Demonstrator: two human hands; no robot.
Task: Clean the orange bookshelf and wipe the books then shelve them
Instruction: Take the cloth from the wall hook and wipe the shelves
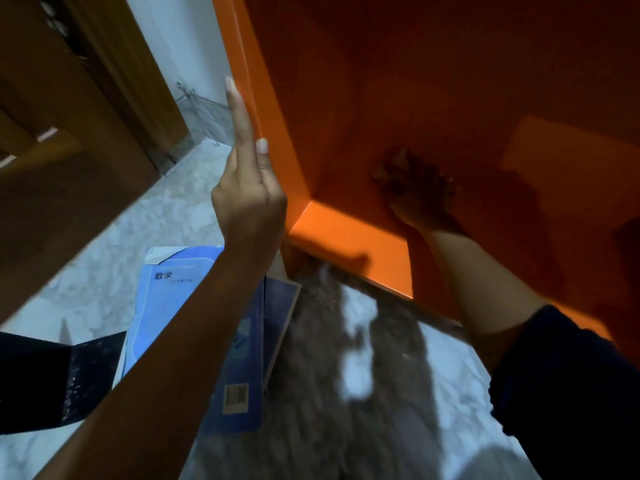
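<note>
The orange bookshelf (pixel 398 98) fills the upper right of the view, its open compartment seen from above and in front, with the bright front lip of its bottom board nearest the camera. The left hand (pixel 247 188) stands against the outer face of the bookshelf's left side panel, fingers straight and pressed flat together, pointing up along the panel edge, gripping nothing, with the thumb tip resting on the panel's front edge. The right hand (pixel 415 192) reaches inside the compartment, deep in shadow, with its fingers spread over the inner floor near the back left corner; something pale shows under the fingertips, but it is too dark and blurred to tell whether the hand holds anything. Its dark sleeve (pixel 561 375) crosses the bookshelf's front lip. On the marble floor (pixel 104 265) just in front of the bookshelf's left corner lie several books: a light blue book (pixel 169 296) with printed characters on its cover, a darker blue book (pixel 242 382) showing a barcode, and another partly tucked beneath them. A wooden door (pixel 69 133) stands left of the bookshelf.
</note>
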